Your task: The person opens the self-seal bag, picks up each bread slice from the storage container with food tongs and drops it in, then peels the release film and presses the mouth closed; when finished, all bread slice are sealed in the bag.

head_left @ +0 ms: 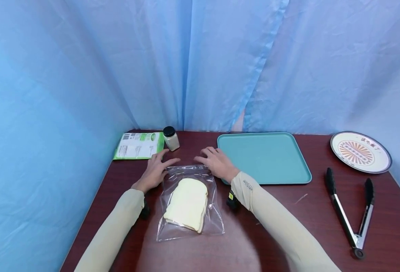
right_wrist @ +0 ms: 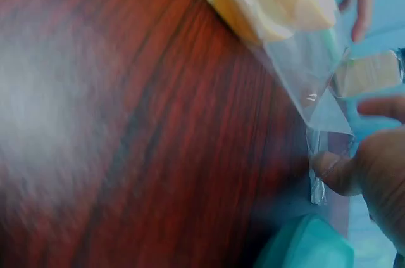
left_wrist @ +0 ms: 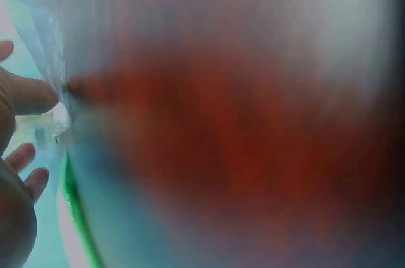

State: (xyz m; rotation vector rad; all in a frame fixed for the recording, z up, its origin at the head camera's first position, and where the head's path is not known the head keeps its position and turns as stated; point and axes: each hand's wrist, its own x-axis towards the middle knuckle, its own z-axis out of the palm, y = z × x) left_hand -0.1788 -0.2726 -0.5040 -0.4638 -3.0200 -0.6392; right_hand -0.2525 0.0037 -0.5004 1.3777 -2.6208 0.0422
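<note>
A clear plastic zip bag (head_left: 215,223) lies on the table with slices of bread (head_left: 187,202) inside, its zip end pointing away from me. My left hand (head_left: 155,172) is at the bag's far left corner, fingers spread. In the left wrist view, its thumb (left_wrist: 38,95) touches the plastic edge while the other fingers stay apart from it. Over the far right corner is my right hand (head_left: 218,164), also with spread fingers. The right wrist view shows its thumb (right_wrist: 335,170) against the strip at the bag's mouth, the index finger held away.
Beyond the left hand stand a black-capped jar (head_left: 171,139) and a white-and-green packet (head_left: 138,145). A teal tray (head_left: 264,158) lies just right of the right hand. Farther right are a patterned plate (head_left: 360,153) and black-tipped tongs (head_left: 343,215). Blue curtains (head_left: 200,68) enclose the table.
</note>
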